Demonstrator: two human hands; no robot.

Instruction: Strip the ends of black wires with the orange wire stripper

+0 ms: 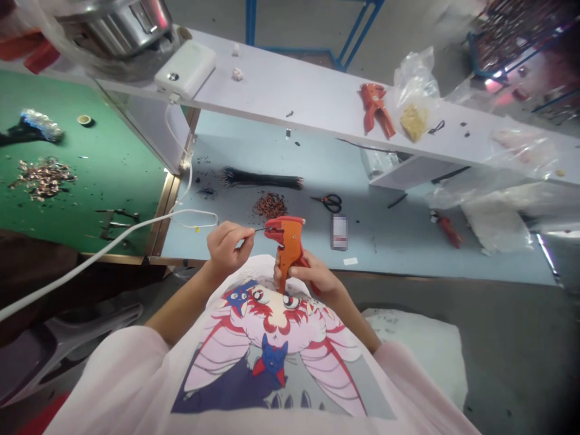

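My right hand point(315, 275) is wrapped round the handles of an orange and red wire stripper point(291, 244), held upright over the table's front edge. Its jaws point left. My left hand point(230, 246) pinches a thin black wire point(260, 229), whose far end reaches into the jaws. Just beyond the stripper lies a heap of small copper-coloured bits point(270, 205). Behind that is a bundle of black wires point(263, 179) with stripped ends. Black-handled scissors point(330, 202) and a phone point(339, 232) rest to the right.
A white shelf point(317, 103) crosses behind the table, bearing a power bank point(186, 69), another orange stripper point(376, 110) and plastic bags. A white cable point(90, 266) runs along the left. Red-handled pliers point(448, 229) lie at the right. A green table point(90, 205) adjoins on the left.
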